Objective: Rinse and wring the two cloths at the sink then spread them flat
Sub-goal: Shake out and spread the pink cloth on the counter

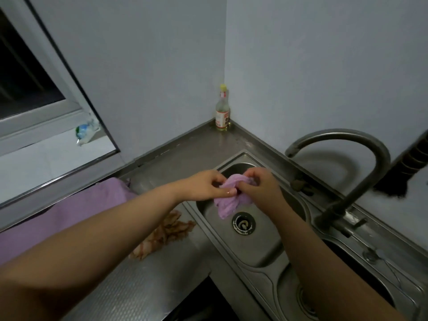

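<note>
Head view: both hands, left hand and right hand, clutch the bunched purple cloth above the sink drain; a loosened grip could drop it onto the drain.

Glass bottle with yellow cap upright in the desk corner by the walls. Crumpled plastic bag on the windowsill. Dark window upper left.

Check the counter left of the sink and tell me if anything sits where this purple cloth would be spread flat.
Yes. A crumpled brown patterned cloth lies on the counter just left of the basin, and a larger purple cloth covers the stretch beyond it. Both hands hold the small purple cloth over the sink.
</note>
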Motion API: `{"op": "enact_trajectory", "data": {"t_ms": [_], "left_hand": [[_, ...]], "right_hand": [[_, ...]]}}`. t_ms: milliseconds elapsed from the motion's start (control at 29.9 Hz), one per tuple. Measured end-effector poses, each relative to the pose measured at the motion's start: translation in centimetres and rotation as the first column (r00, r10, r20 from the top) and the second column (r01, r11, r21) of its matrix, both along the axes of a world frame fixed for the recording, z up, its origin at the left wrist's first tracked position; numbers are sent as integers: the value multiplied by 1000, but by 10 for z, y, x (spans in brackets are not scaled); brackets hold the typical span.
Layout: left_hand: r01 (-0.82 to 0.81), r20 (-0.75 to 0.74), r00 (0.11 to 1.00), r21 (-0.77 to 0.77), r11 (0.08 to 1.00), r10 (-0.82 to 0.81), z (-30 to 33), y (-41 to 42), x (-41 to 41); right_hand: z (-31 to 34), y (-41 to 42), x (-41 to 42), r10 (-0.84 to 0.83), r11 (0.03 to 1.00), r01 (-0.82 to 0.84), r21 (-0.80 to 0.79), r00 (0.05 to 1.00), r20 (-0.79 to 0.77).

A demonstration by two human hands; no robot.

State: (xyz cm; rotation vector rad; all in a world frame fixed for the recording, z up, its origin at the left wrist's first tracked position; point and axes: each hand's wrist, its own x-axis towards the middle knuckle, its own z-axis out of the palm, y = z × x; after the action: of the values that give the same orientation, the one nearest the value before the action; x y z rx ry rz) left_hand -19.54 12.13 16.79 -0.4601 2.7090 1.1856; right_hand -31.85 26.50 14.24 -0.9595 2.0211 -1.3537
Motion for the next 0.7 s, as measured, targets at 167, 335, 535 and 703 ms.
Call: {"op": "enact_trajectory", "data": {"t_ms": [167,335,535,703], "left_hand": [[-243,-117,960,109,964,256,4,-40,51],[-320,-198,905,262,910,376,22,-74,115],[-386,-238,872,203,900,427,40,-98,182],[-476,-110,864,133,869,491,43,-119,242]], "right_hand": [[26,-38,37,168,986,-168,15,976,-136],[54,-78,83,237,971,-235,29,964,-120],[82,-116,121,375,927,-361,-105,910,179],[93,-154,151,390,916,-389,-93,921,-9]]}}
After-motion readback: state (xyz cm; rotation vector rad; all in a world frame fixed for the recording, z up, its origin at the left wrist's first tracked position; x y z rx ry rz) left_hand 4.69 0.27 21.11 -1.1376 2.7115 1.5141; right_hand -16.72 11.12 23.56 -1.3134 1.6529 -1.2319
